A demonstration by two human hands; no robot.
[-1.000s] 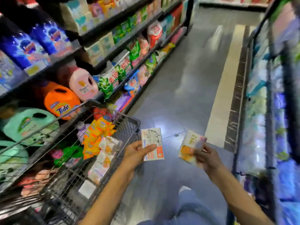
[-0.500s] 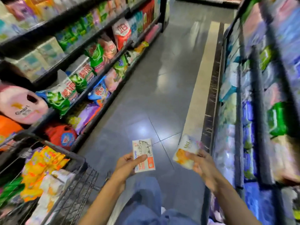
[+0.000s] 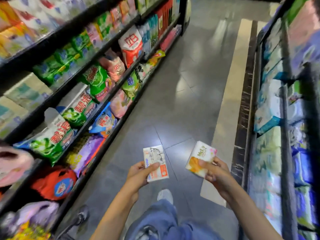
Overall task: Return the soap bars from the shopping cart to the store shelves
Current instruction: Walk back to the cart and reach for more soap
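My left hand [image 3: 139,172] grips a white boxed soap bar with an orange patch [image 3: 155,160], thumb across its face. My right hand [image 3: 215,172] holds a white wrapped soap bar [image 3: 201,154] with green lettering and an orange corner, fingers curled round its lower edge. Both bars are held out over the grey aisle floor in front of me. Only a bit of the shopping cart [image 3: 76,220] and its yellow packs [image 3: 29,232] shows at the bottom left corner.
Black store shelves [image 3: 97,94] on the left carry bags of washing powder and detergent jugs. Shelves on the right [image 3: 284,118] hold blue and green packs, blurred. The aisle floor [image 3: 181,101] runs ahead between them. My leg and shoe [image 3: 165,195] are below.
The view has swung right and forward along the aisle. The cart has slid from the left of the frame almost out of sight. Both hands keep their soap bars.
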